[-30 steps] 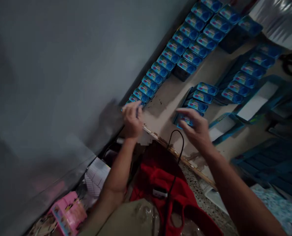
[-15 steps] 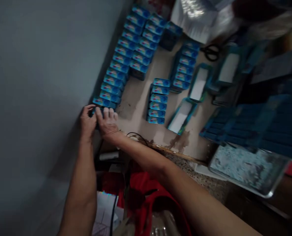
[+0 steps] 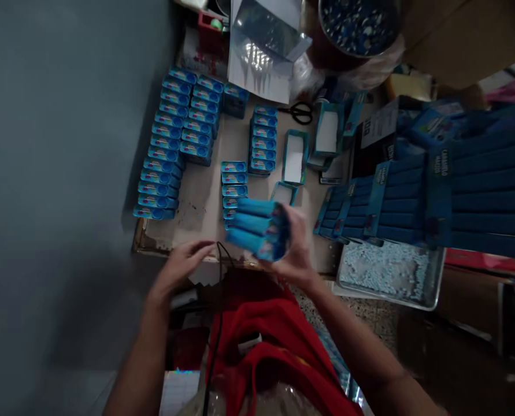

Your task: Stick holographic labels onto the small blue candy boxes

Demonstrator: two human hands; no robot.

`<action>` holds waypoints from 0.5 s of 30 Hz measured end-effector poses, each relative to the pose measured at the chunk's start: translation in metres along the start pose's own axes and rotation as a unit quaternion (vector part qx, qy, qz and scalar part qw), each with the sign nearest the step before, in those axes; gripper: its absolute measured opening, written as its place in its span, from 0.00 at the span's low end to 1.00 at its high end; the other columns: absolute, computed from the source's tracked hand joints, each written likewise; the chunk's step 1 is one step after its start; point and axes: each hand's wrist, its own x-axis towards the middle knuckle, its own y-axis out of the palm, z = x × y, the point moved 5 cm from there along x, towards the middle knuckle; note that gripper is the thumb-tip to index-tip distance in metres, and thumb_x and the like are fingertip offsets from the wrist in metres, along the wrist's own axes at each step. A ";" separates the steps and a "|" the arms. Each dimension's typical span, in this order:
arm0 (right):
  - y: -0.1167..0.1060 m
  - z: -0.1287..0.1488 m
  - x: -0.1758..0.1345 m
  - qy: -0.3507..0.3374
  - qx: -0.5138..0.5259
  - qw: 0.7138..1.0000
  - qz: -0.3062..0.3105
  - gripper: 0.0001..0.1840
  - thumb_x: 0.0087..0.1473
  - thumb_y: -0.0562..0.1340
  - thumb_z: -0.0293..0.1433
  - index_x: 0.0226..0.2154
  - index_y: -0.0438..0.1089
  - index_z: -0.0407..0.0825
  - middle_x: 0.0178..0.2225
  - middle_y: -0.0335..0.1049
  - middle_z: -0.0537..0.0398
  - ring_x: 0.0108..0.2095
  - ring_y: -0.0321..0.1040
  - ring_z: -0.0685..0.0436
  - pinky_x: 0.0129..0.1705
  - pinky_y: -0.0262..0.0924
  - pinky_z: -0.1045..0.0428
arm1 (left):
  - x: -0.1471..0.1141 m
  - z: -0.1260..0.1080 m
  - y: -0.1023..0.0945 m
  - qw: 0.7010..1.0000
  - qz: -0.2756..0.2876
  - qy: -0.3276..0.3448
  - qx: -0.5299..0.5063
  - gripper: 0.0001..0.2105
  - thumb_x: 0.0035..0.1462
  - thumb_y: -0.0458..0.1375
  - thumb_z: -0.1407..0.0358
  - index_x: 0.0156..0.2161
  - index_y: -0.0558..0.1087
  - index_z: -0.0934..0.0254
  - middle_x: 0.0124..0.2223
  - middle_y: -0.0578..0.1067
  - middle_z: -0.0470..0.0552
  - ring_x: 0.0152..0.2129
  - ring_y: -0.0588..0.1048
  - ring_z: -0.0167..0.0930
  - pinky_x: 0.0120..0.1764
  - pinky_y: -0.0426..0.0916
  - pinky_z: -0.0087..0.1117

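My right hand (image 3: pixel 298 248) grips a small stack of blue boxes (image 3: pixel 255 228), held tilted over the table's front edge and blurred by motion. Behind the stack, partly hidden by it, stands a short row of similar blue boxes (image 3: pixel 234 179). My left hand (image 3: pixel 185 263) is left of it at the edge, empty, fingers stretched toward the right and close to a black cable (image 3: pixel 221 271). Along the wall side runs a long double row of blue boxes (image 3: pixel 165 141). Another row of blue boxes (image 3: pixel 264 138) stands farther back in the middle.
Open blue trays with white insides (image 3: pixel 294 159) lie right of the rows, near black scissors (image 3: pixel 301 112). Long blue packs (image 3: pixel 400 202) pile up on the right. Below them a metal tray (image 3: pixel 382 271) holds small pale pieces. The wall (image 3: pixel 66 173) bounds the left side.
Both hands have left the near end of the wall-side row. My right hand has moved right and now holds a stack of boxes; my left hand has drawn back. The view has shifted too.
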 end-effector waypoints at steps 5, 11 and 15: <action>-0.039 -0.132 0.009 0.022 -0.093 0.989 -0.116 0.57 0.46 0.73 0.51 0.70 0.53 0.49 0.61 0.60 0.36 0.62 0.61 0.27 0.66 0.60 0.29 | 0.071 -0.032 0.124 0.967 0.070 0.176 0.169 0.10 0.67 0.59 0.66 0.49 0.80 0.64 0.53 0.80 0.58 0.53 0.78 0.37 0.59 0.71 0.39; -0.016 -0.202 0.020 0.026 -0.101 0.992 -0.076 0.55 0.45 0.74 0.44 0.69 0.54 0.46 0.62 0.57 0.32 0.64 0.58 0.27 0.68 0.57 0.31 | 0.107 -0.050 0.193 0.906 -0.021 0.089 0.413 0.20 0.69 0.57 0.67 0.63 0.69 0.69 0.57 0.72 0.67 0.52 0.77 0.43 0.49 0.75 0.39; -0.020 -0.205 0.027 0.026 -0.121 0.991 -0.046 0.54 0.45 0.72 0.38 0.70 0.54 0.46 0.61 0.58 0.33 0.63 0.58 0.27 0.67 0.57 0.33 | 0.128 -0.038 0.208 0.909 -0.014 0.028 0.417 0.26 0.72 0.52 0.69 0.71 0.57 0.68 0.57 0.73 0.67 0.52 0.79 0.41 0.49 0.75 0.35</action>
